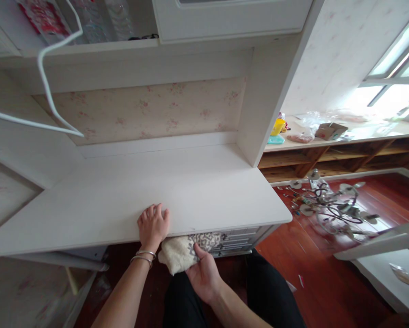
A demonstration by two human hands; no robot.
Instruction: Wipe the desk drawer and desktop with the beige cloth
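My left hand (153,223) rests on the front edge of a white desk (177,187), its fingers laid on the top and holding nothing. Two silver bangles circle that wrist. Just below the desk edge, my right hand (204,275) grips a folded cream cloth (179,255) with a dark pattern on part of it. The thumb lies over the cloth, and the other fingers are partly hidden underneath. Behind the cloth, at the desk's right side, are drawer fronts (237,239) with ridged faces.
A white cable (45,84) hangs at the upper left before the shelf (88,50). A chandelier (330,205) with loose parts lies on the red wood floor (276,269) at right. Bags, a cardboard box (330,131) and a yellow container (278,126) sit on the window ledge.
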